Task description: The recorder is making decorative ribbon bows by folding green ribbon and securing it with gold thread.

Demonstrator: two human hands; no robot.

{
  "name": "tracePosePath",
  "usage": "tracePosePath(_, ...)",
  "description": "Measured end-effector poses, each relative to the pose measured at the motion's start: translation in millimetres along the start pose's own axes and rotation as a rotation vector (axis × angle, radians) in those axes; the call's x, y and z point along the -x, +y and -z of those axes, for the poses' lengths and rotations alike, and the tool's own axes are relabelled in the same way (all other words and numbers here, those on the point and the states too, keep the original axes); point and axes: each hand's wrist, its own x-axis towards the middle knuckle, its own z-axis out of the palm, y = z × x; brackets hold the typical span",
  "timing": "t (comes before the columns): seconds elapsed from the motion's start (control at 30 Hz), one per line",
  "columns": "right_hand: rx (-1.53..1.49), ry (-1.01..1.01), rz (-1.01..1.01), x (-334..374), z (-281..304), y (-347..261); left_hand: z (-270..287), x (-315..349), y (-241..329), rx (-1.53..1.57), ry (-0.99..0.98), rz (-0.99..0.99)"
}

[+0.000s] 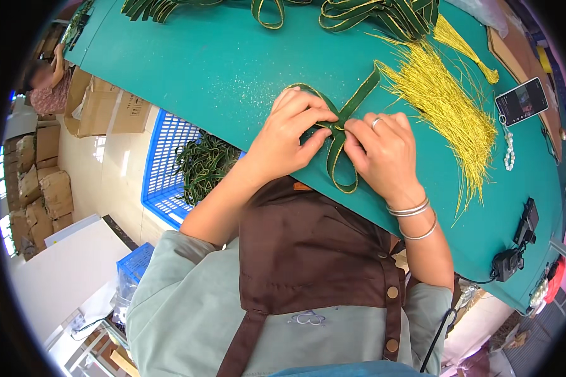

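Pinching looped, gold-edged green ribbon [337, 142].

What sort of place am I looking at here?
Probably a craft workshop: looped green ribbon is being hand-worked at a green table, with gold strands lying nearby and a blue basket holding a tangled green heap.

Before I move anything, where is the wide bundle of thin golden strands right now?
In the head view, the wide golden bundle lies on the smooth green tabletop, right of centre, between the right hand and the dark-screened rectangular smartphone.
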Motion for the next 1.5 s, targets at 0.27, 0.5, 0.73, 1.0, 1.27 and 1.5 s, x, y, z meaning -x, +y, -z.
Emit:
tracePosePath(0.27, -0.026, -0.019, 0.028, -0.7, 0.7, -0.4, 0.1, 0.7, -1.4, -0.007, 0.008, -0.013)
tracePosePath(0.5, -0.006, -0.044, -0.012, -0.4, -0.8, 1.5, -1.2, 0.3, -1.3, -0.009, 0.005, -0.016)
tracePosePath(0.73, -0.010, -0.014, -0.042, -0.1, -5.2, 1.8, -1.9, 1.4, -1.6, -0.025, 0.011, -0.024)
tracePosePath(1.0, -0.030, 0.011, -0.027, -2.0, -5.5, 1.3, -1.3, -0.4, -3.6, -0.019, 0.022, -0.051)
tracePosePath(1.27, -0.046, -0.095, -0.063, -2.7, -3.2, 1.2, -0.7, 0.5, -3.1, -0.019, 0.026, -0.025)
tracePosePath(1.5, -0.067, -0.053, -0.034, -2.0, -4.4, 0.9, -0.7, 1.6, -3.0, -0.006, 0.024, -0.009)
